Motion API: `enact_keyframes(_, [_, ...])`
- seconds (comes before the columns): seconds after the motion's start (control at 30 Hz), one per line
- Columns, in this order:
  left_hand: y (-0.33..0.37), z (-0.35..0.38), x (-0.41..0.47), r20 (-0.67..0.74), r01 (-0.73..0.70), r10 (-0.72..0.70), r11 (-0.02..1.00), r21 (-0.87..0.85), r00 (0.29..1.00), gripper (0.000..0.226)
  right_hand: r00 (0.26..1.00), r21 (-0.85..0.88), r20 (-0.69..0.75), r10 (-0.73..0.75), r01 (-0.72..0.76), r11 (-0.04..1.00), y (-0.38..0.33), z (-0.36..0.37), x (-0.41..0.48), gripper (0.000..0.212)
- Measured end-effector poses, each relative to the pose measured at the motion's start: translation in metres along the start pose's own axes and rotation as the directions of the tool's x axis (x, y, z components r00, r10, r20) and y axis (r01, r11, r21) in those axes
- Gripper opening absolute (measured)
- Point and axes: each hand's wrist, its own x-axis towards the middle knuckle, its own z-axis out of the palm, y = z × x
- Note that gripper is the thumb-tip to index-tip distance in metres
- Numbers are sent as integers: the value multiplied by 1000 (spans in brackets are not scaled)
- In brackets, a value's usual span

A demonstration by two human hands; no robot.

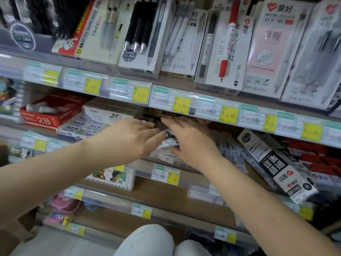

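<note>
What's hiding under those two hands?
A pile of small black-and-white packets lies under the left hand and right hand. How many, and their labels, are covered.

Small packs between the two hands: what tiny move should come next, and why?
Probably square the small packs into one neat stack. The left hand touches their end with straight fingers, the right hand seems to pinch them with its thumb underneath, and more loose packs lie scattered beside them.

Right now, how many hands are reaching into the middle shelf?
2. The left hand comes in from the left, the right hand from the right; both touch the small packets between them. No other hand shows.
</note>
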Motion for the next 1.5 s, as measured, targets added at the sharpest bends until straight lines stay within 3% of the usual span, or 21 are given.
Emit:
enact_keyframes(0.13, [5,-5,12,-30,19,-21,998,-64,999,52,1000,-4,-28,-12,12,1000,0,-9,-9,27])
enact_keyframes(0.27, [11,-7,26,-114,73,-81,994,-78,990,29,993,-31,-83,80,-82,996,5,-19,-18,18])
enact_keyframes(0.47, [36,1,46,-166,301,-348,920,-252,923,27,972,19,-117,205,-204,979,13,-26,-41,18])
enact_keyframes(0.53, [51,6,51,-160,450,-538,806,-384,828,37,961,32,-138,241,-239,971,16,-25,-50,18])
enact_keyframes(0.57, [63,8,54,-123,529,-657,692,-491,744,44,954,62,-149,259,-253,966,17,-25,-56,17])
enact_keyframes(0.63, [94,14,58,56,612,-837,351,-708,545,65,935,153,-173,309,-284,947,17,-24,-67,15])
enact_keyframes(0.67, [111,17,60,180,608,-854,185,-772,489,73,922,201,-180,342,-306,931,17,-23,-72,15])
enact_keyframes(0.7, [129,24,61,292,601,-834,59,-797,469,77,907,245,-183,379,-331,911,17,-19,-77,15])
enact_keyframes(0.77, [161,38,63,435,621,-760,-54,-782,482,79,864,314,-175,472,-406,858,15,-10,-85,20])
enact_keyframes(0.93, [197,49,74,494,644,-715,-81,-761,494,84,730,508,-106,675,-543,668,9,6,-101,22])
enact_keyframes(1.07, [192,53,67,471,651,-738,-56,-757,484,45,697,688,-8,717,-517,510,11,7,-112,19])
enact_keyframes(1.13, [188,51,63,498,642,-725,-99,-760,477,34,704,778,70,707,-482,403,13,9,-115,21])
enact_keyframes(1.27, [185,53,59,589,587,-687,-286,-757,425,27,690,874,204,694,-447,188,14,16,-116,14])
enact_keyframes(1.37, [184,56,59,675,470,-623,-494,-732,396,20,679,902,265,685,-425,73,13,22,-115,13])
enact_keyframes(1.43, [184,57,58,668,460,-633,-494,-738,392,14,661,903,285,694,-427,36,13,27,-114,10])
enact_keyframes(1.5, [186,59,57,605,511,-687,-380,-772,403,12,645,909,259,719,-414,44,12,32,-113,12])
